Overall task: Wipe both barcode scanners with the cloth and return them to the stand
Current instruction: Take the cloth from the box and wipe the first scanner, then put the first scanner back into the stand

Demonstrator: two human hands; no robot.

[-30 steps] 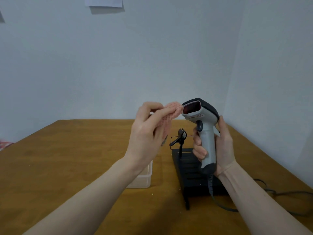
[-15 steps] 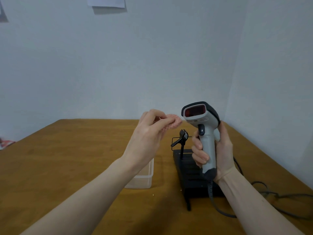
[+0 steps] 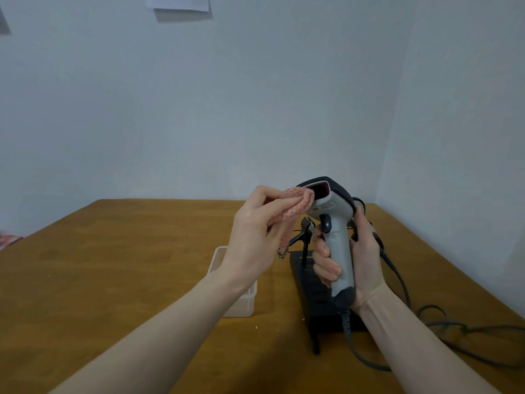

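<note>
Fingers (image 3: 261,206) of our left hand (image 3: 252,237) pinch the cloth (image 3: 295,207) against the scanner (image 3: 332,223) window, just to their right; our right hand (image 3: 355,260) grips its upright handle above the stand (image 3: 312,285).

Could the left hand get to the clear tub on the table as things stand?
Probably yes. The tub sits on the table right under the left hand with nothing between them, but that hand is pinching the cloth, so it would grasp awkwardly.
</note>
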